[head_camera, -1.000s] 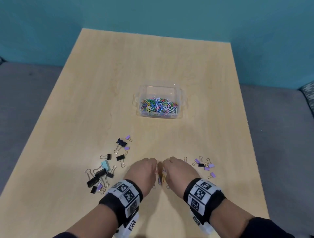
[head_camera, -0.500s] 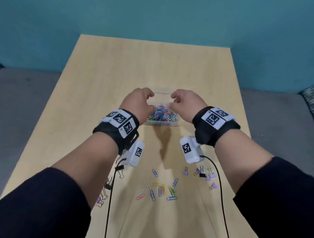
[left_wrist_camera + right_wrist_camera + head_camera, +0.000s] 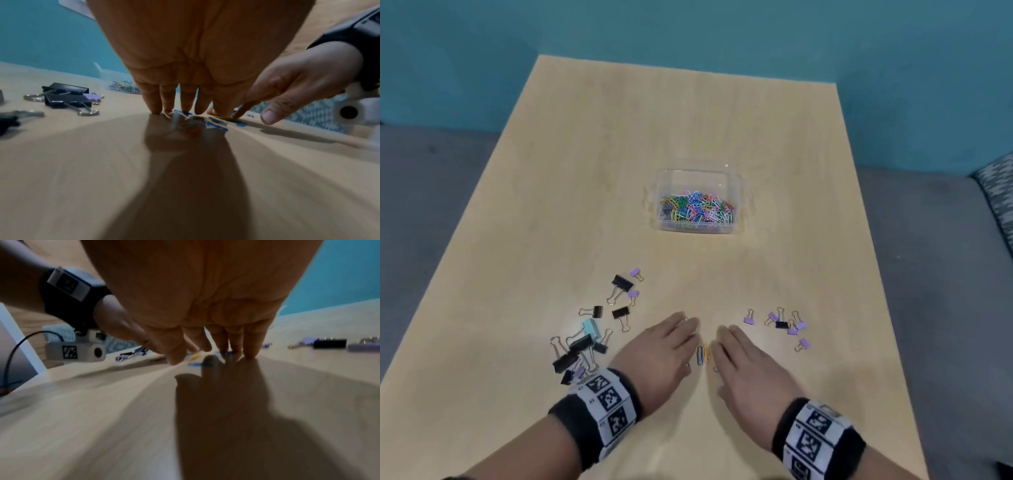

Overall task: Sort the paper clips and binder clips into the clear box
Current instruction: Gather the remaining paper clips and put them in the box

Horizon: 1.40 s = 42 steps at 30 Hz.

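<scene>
The clear box [image 3: 698,229] stands mid-table, holding a heap of coloured paper clips [image 3: 697,209]. A few loose paper clips [image 3: 703,354] lie near the front edge. My left hand [image 3: 667,342] and right hand [image 3: 739,359] lie on either side of them, palms down, fingers straight, fingertips on the table. In the left wrist view the left fingertips [image 3: 156,110] touch the wood beside the clips [image 3: 217,122]; the right wrist view shows the right fingertips [image 3: 249,353] doing the same by a blue clip [image 3: 198,364]. Neither hand holds anything.
Black, blue and purple binder clips [image 3: 585,342] are scattered left of my left hand. A smaller group of purple and black binder clips [image 3: 786,322] lies to the right. The wooden table [image 3: 688,113] stands before a teal wall, with grey floor on both sides.
Half a second ago both hands were over the clear box. They have come back to the near table and now lie flat beside the loose paper clips.
</scene>
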Available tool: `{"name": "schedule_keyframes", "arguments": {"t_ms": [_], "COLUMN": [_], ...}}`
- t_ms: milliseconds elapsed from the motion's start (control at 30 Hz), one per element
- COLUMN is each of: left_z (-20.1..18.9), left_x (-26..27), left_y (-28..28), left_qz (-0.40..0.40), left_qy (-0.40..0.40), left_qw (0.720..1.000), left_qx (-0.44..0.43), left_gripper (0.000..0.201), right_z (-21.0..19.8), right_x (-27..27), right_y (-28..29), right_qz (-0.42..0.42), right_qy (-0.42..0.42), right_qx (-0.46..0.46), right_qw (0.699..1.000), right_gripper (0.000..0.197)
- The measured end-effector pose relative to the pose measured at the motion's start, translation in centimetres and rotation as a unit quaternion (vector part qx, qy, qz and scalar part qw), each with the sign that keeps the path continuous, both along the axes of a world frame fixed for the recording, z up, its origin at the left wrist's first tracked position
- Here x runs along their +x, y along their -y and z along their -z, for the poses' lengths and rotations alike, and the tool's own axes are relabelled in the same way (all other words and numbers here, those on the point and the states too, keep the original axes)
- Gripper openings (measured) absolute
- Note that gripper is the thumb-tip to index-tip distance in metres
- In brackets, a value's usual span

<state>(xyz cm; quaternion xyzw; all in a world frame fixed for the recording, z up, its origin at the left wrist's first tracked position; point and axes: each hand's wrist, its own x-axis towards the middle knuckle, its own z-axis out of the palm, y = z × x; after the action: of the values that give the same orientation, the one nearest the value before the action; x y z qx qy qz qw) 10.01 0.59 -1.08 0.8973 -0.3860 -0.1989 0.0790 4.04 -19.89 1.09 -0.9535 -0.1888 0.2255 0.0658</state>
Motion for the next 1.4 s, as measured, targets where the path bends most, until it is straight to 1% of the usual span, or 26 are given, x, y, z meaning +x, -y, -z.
{"name": "schedule_keyframes", "arguments": {"t_ms": [67,133,200,267,300,367,500,633,733,867,967,1067,1167,1267,1333,1400], "left_z": [0.2,-0.2,-0.4,-0.5,-0.5,-0.3,0.0,0.1,-0.1,-0.5,-1.2,-2.0,-2.3,-2.2,-2.0,-1.8], "left_x": [-1.0,-2.1,-3.2,-3.8,-4.0,-3.9,-2.6,-1.5,-0.9,-0.2,0.4,0.3,-0.3,-0.7,-0.7,-0.3], "left_y": [-0.5,-1.2,-1.9,-2.2,-2.1,-1.4,0.4,0.8,1.0,1.4,2.0,2.5,2.8,2.9,2.9,2.7], "left_qz": [-0.013,-0.049,-0.128,-0.214,-0.233,-0.233,-0.227,-0.222,-0.223,-0.232,-0.244,-0.247,-0.234,-0.221,-0.232,-0.244], "left_qy": [0.007,0.011,0.009,-0.010,-0.019,-0.025,-0.013,-0.010,-0.017,-0.046,-0.069,-0.079,-0.069,-0.062,-0.064,-0.082], "left_qw": [1.000,0.999,0.991,0.975,0.970,0.970,0.973,0.975,0.975,0.972,0.967,0.965,0.968,0.971,0.969,0.966], "left_qx": [-0.002,-0.016,-0.043,-0.063,-0.065,-0.060,-0.044,-0.016,-0.006,0.012,0.036,0.046,0.054,0.060,0.052,0.037], "left_gripper": [0.049,0.050,0.057,0.069,0.071,0.067,0.048,0.033,0.030,0.026,0.021,0.019,0.016,0.013,0.016,0.017], "right_z": [0.5,0.2,-0.2,-0.4,-0.4,0.2,1.8,1.6,1.0,0.1,-0.7,-0.8,-0.4,0.2,0.7,0.8], "right_x": [-1.2,-1.9,-2.2,-2.4,-2.5,-2.3,-0.8,0.8,1.8,3.1,3.9,4.1,4.0,3.4,3.1,3.4], "right_y": [-0.2,-0.2,0.3,0.7,0.7,0.1,-1.2,-1.7,-1.6,-1.6,-1.8,-1.9,-2.0,-2.0,-2.1,-2.1], "right_qz": [-0.014,-0.014,0.026,0.085,0.108,0.127,0.122,0.141,0.129,0.096,0.072,0.059,0.059,0.036,0.024,0.028], "right_qy": [0.011,0.002,-0.006,0.002,0.003,0.015,0.036,0.018,-0.010,-0.050,-0.069,-0.056,-0.042,-0.019,0.001,-0.002], "right_qx": [-0.006,0.020,0.047,0.045,0.037,0.037,0.055,0.068,0.071,0.053,0.034,0.024,0.015,-0.007,-0.012,-0.009], "right_qw": [1.000,1.000,0.999,0.995,0.993,0.991,0.990,0.988,0.989,0.993,0.994,0.996,0.997,0.999,1.000,1.000], "right_gripper": [0.068,0.062,0.060,0.069,0.075,0.079,0.069,0.046,0.034,0.033,0.028,0.024,0.026,0.034,0.037,0.036]}}
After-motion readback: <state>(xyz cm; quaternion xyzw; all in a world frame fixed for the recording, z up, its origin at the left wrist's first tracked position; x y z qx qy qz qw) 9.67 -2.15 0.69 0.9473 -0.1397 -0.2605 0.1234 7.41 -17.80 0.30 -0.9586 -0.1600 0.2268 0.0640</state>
